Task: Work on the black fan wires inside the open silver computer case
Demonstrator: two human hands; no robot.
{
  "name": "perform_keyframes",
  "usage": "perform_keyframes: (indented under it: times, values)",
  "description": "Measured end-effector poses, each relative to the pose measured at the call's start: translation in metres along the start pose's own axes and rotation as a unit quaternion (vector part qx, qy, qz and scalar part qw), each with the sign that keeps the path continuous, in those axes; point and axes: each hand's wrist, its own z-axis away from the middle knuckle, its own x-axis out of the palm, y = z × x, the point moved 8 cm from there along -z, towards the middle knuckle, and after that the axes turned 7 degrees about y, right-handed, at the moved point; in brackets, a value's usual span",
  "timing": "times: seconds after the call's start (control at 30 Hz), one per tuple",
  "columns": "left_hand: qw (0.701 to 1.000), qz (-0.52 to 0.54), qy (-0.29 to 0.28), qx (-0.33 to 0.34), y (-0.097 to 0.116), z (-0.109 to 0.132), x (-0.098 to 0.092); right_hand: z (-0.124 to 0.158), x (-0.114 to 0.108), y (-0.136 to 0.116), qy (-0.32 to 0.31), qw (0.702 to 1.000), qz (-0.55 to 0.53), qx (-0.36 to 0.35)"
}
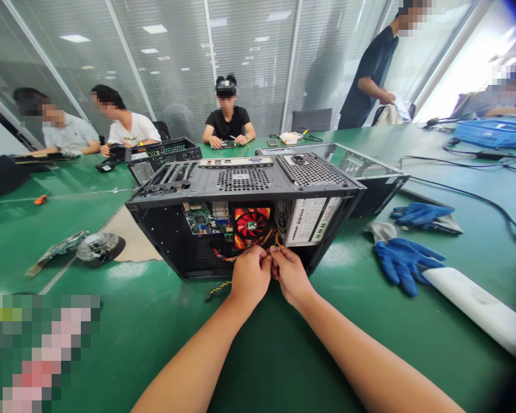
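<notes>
An open black computer case (245, 183) lies on its side on the green table (284, 355), its inside facing me. A red fan (252, 225), a green motherboard (202, 218) and a power supply (309, 221) show inside. My left hand (250, 275) and my right hand (289, 274) meet at the case's lower opening, below the fan. Both have their fingers curled and pinched together around small wires there; what they grip is mostly hidden. A yellow and black cable (217, 288) trails out on the table to the left of my left hand.
Two blue gloves (402, 261) (419, 213) and a white bar (477, 310) lie to the right. A loose fan (100, 248) and a circuit board (60, 248) lie to the left. A second case (370, 172) stands behind. Several people sit or stand around the far table; cables run at right.
</notes>
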Motion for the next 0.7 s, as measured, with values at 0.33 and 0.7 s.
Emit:
perform_keyframes:
  times: [0.33, 0.7]
  values:
    - [0.978, -0.197, 0.003, 0.065, 0.008, 0.009, -0.005, 0.0, 0.0, 0.0, -0.01, 1.0, 0.005, -0.023]
    - [0.966, -0.212, 0.024, 0.147, 0.005, 0.013, -0.003, 0.006, -0.003, -0.004, 0.009, 0.997, 0.04, -0.06]
